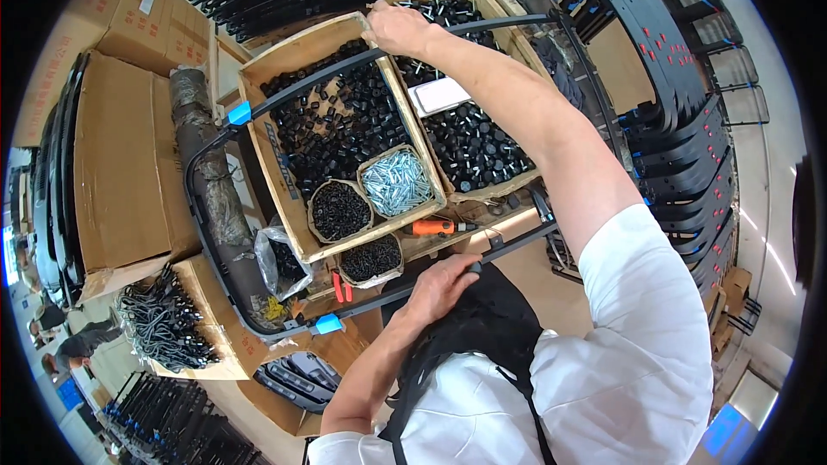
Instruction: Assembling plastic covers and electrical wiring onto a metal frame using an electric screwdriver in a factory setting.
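A large black tubular frame [226,265] with blue tape patches lies across the parts boxes in front of me. My left hand [441,288] is closed at its near bar, with a small dark round piece [474,268] at the fingers. Stretched to the far side, my right hand [401,30] has its fingers curled beside the frame's far bar, over the wooden divider between two boxes. What those fingers hold, if anything, is hidden. Beneath the frame, one wooden box [303,239] holds loose black caps, and the other [478,190] holds black-headed bolts.
Small tubs hold silver screws [396,182] and black screws [341,210]. An orange-handled tool [433,227] and red-handled pliers [343,286] lie near the boxes. A white phone-like slab [442,96] rests among the bolts. Stacked black frames [680,146] stand right; cartons [125,164] stand left.
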Demonstrator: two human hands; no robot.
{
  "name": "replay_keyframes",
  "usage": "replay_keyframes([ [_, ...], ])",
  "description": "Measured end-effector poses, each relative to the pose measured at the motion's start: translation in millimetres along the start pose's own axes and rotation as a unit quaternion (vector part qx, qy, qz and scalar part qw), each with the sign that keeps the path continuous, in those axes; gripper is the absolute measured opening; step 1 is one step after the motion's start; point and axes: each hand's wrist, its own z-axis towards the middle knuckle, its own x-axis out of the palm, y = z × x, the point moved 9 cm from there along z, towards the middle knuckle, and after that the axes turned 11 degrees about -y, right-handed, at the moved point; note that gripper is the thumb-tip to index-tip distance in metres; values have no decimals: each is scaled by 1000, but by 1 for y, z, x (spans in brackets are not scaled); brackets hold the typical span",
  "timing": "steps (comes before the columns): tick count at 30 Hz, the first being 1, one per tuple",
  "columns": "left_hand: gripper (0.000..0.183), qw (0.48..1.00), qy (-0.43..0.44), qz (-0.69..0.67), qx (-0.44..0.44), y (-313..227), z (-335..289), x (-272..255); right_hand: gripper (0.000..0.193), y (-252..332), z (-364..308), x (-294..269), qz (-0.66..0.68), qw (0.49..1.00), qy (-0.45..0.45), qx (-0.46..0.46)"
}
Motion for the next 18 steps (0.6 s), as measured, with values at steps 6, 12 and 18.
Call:
replay_keyframes([
  [6, 37, 994, 2, 28, 105, -15, -2, 6, 26, 15, 0, 8, -45, 989, 104, -91],
  [12, 38, 994, -23, 22, 100, -2, -6, 32, 35, -12, -4, -10, -67, 995, 54, -47],
  [18, 12, 994, -54, 71, 71, 3, -5, 27, 42, 20, 1, -3, -60, 992, 83, -72],
])
